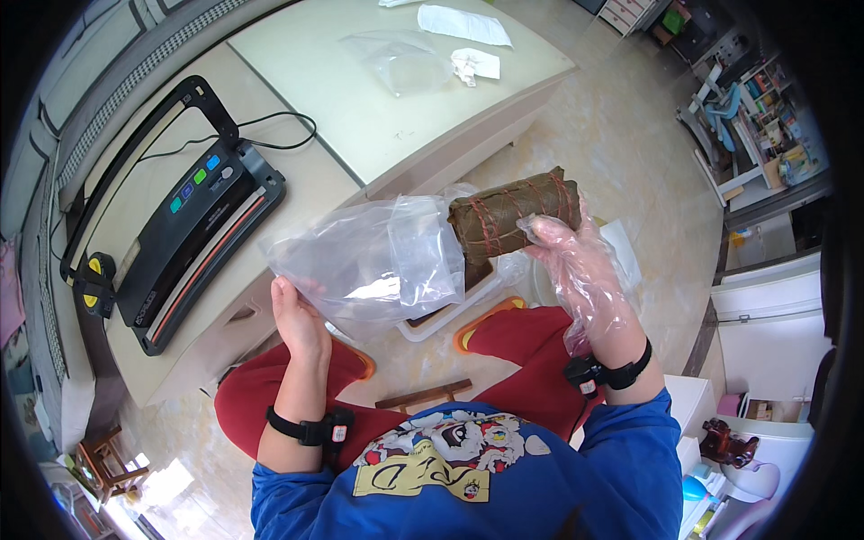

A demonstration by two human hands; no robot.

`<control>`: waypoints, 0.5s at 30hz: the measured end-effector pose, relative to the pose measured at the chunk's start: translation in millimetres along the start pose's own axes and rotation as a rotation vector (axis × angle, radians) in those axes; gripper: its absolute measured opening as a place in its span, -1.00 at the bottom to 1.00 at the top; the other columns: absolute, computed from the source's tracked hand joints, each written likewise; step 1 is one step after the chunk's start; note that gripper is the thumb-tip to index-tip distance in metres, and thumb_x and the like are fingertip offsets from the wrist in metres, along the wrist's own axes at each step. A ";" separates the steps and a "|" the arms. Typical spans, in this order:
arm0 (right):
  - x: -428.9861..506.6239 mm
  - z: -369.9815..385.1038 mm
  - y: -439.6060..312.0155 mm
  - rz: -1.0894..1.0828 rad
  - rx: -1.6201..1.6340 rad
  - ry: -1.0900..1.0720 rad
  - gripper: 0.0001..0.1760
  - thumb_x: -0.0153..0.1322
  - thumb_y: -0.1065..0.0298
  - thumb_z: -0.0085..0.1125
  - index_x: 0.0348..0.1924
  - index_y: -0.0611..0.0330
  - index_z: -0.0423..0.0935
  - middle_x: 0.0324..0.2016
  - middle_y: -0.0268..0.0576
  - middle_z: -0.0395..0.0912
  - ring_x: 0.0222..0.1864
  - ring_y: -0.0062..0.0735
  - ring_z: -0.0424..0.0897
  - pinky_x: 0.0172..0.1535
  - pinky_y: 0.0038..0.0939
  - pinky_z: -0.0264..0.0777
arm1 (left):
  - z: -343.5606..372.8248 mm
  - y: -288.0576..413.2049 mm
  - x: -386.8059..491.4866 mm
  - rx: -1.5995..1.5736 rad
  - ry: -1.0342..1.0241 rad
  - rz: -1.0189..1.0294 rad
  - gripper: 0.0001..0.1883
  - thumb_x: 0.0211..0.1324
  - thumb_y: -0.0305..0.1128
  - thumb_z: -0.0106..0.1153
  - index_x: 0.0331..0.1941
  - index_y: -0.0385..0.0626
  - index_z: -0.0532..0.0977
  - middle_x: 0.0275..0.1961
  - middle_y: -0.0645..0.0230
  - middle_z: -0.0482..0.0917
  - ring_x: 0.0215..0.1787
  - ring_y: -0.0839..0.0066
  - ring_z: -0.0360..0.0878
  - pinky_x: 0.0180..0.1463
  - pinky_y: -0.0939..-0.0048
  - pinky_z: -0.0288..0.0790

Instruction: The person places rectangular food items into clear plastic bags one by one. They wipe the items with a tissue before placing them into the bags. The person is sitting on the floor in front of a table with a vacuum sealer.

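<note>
My right hand [574, 250], in a clear disposable plastic glove, grips a leaf-wrapped bundle [516, 206] bound with red string. The bundle's left end is at the mouth of a clear plastic bag [358, 263]; whether it is inside cannot be made out. My bare left hand [297, 314] supports the bag's closed end from below, its fingers partly hidden behind the film. The bag's mouth edge is folded back in a wide cuff. Beneath the bundle, a white-rimmed plastic tub [432, 324] with dark contents is mostly covered.
A black vacuum sealer [196, 223] with its lid raised and a cord stands on the table [297, 61] at left. Another clear bag [405, 64], a crumpled tissue [476, 64] and a white packet [466, 25] lie farther back. A wooden stool [425, 395] shows between my legs.
</note>
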State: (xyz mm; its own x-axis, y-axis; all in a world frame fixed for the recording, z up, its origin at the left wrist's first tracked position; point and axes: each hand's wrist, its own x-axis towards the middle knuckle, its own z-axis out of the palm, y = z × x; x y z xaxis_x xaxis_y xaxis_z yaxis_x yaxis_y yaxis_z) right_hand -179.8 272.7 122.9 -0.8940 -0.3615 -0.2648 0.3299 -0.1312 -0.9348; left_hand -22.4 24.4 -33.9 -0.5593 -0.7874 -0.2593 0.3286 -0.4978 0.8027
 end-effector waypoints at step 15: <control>5.0 12.3 -2.7 0.095 -0.398 -0.213 -0.17 0.14 0.36 0.48 0.20 0.28 0.25 -0.08 -0.17 0.46 -0.03 -0.43 0.48 0.05 -0.43 0.36 | 5.9 -8.1 -3.3 0.066 -0.141 0.031 -0.69 0.46 -0.21 -0.31 0.03 -0.13 0.35 -0.06 0.34 0.53 0.00 0.51 0.50 0.11 0.40 0.36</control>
State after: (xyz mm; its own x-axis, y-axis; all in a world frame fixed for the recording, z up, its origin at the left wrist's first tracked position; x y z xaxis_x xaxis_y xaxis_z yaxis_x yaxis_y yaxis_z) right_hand -181.5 259.8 127.0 -0.7695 -0.5417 -0.3383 0.2284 0.2612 -0.9379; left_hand -27.7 33.2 -36.3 -0.6523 -0.7409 -0.1599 0.2995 -0.4457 0.8436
